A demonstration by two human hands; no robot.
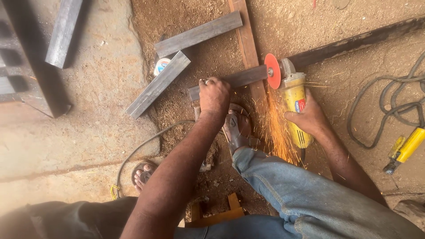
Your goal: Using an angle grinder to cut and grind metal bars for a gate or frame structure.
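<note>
The right hand (310, 117) is wrapped around the body of a yellow angle grinder (295, 106) whose red cutting disc (272, 71) bites into a flat steel bar (234, 79), while the left hand (214, 95) presses closed on the same bar just beside the cut, pinning it across a wooden plank (248, 42) on the dirt floor. The risks look plain: the fingers sit near the spinning disc, so a bind or kickback could throw the wheel toward them; the sparks (279, 132) stream straight back onto the sandalled foot (237, 128) and the jeans leg (283, 181), which could burn bare skin or cloth; and the bar, held only by hand and foot, may shift as the cut closes. The grinder's body carries a small red label near its middle, and a round white-and-blue sticker or tape roll (161, 65) lies between two loose steel offcuts (157, 84) toward the upper left. A second yellow tool (405, 150) rests beside coiled cable (389, 110) at the right edge.
</note>
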